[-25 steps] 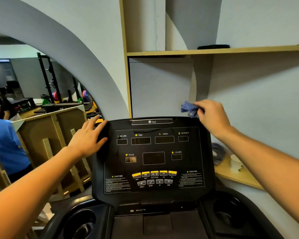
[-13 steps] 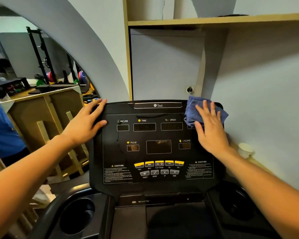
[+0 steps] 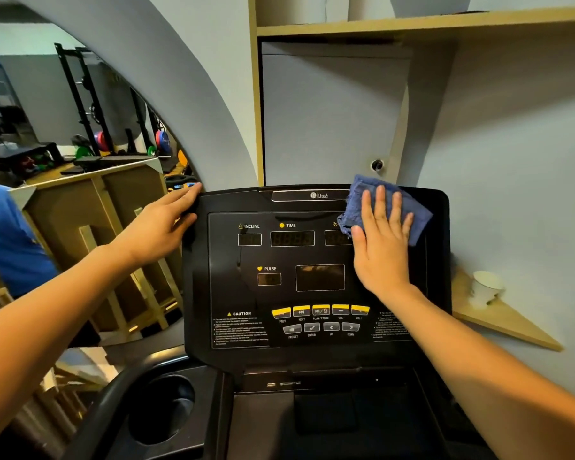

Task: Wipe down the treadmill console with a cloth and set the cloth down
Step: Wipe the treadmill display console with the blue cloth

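Flat palm on cloth, console braced

Right hand, fingers straight and spread, presses the blue cloth onto the console; left hand, fingers extended, rests on its upper-left edge.

The treadmill console is black plastic, its display panel glossy and reflective, its frame duller. The blue cloth looks like rough, nubbly terry. The corner shelf is pale, matt wood; the cup looks like white paper.
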### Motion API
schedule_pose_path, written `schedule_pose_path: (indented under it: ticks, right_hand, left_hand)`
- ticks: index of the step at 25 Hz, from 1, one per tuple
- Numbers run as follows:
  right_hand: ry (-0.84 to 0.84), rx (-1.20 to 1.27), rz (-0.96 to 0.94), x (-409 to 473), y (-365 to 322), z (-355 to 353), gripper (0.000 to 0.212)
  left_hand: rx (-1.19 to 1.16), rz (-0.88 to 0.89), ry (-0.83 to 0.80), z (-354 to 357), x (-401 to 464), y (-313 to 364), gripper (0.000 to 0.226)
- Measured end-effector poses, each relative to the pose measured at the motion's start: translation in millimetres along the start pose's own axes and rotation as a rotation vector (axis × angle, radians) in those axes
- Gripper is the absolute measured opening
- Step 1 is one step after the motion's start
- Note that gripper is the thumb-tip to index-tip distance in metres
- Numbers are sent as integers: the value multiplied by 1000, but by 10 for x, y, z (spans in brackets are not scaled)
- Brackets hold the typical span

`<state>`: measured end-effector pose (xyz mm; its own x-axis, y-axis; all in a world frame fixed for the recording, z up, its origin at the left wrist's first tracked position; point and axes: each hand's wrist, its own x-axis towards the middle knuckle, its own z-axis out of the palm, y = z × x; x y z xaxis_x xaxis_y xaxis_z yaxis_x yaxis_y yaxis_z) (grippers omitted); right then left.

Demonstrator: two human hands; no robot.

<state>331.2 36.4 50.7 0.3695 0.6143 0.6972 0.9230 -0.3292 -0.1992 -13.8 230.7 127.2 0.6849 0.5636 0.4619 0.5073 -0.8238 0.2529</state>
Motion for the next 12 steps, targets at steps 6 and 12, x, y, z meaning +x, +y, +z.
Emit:
schedule_pose_path:
  ticks: [6, 12]
  right_hand:
    - [-3, 17, -77, -5, -859, 197, 64]
    - [-76, 39, -213, -48, -1877, 442, 68]
  left_hand:
    - [30, 15, -9, -122, 32, -9, 60]
    - [-41, -44, -57, -213, 42, 20, 64]
